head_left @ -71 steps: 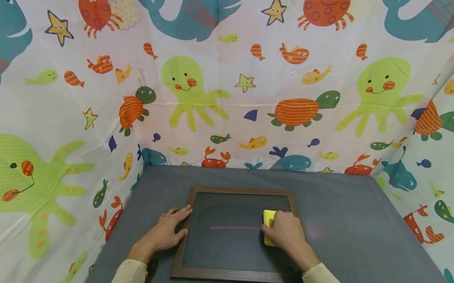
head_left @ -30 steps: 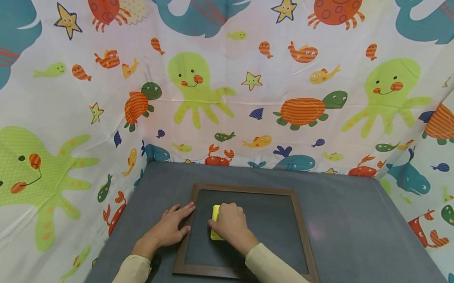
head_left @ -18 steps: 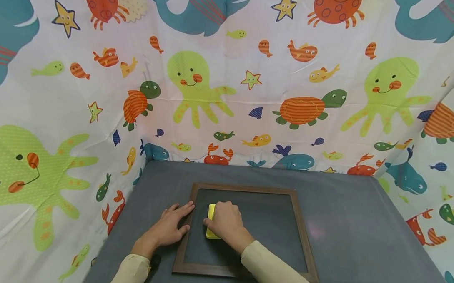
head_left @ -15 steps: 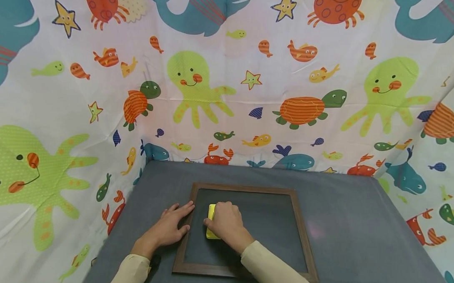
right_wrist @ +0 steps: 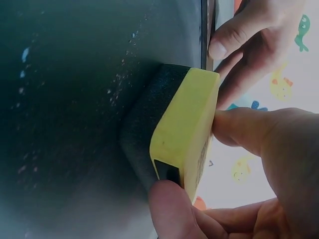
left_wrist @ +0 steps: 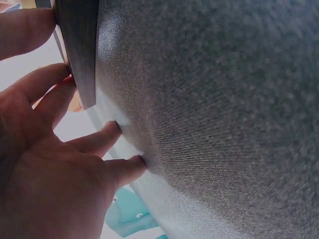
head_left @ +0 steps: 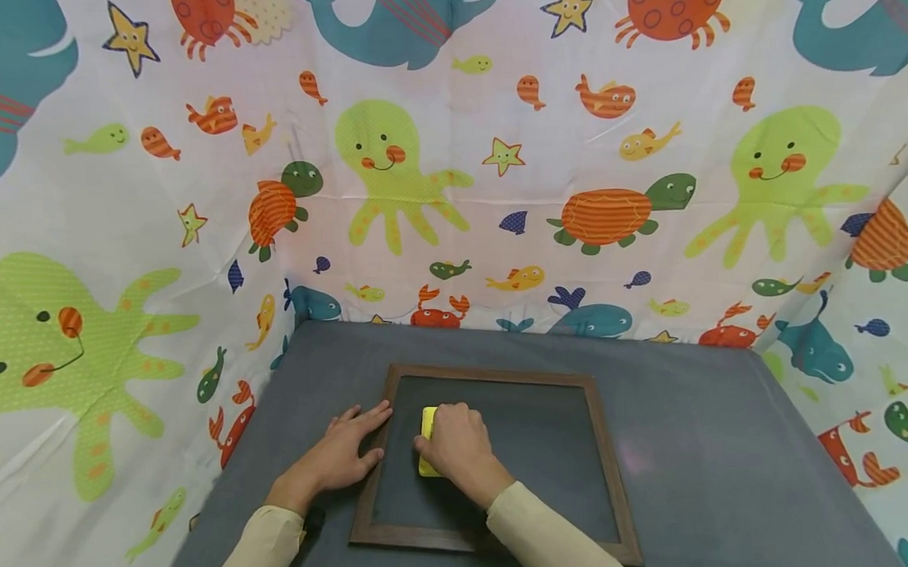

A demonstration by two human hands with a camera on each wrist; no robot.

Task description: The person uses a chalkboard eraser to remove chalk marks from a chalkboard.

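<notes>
Eraser on chalkboard, left part of the slate.
Right hand [head_left: 459, 442] grips the yellow eraser [right_wrist: 185, 132] by its stiff back (light; soft dark pad compresses); left hand [head_left: 338, 454] lies flat, steadying the chalkboard [head_left: 505, 448] frame.

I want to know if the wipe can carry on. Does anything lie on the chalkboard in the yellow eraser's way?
Nothing visible does. The right hand grips the yellow block eraser on the dark wood-framed chalkboard; only faint chalk specks remain.

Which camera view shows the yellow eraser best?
The right wrist view: the yellow eraser fills the frame, its dark pad on the chalkboard, pinched by the right hand. In the head view it is only a small strip beside that hand. The left wrist view does not show it.
</notes>
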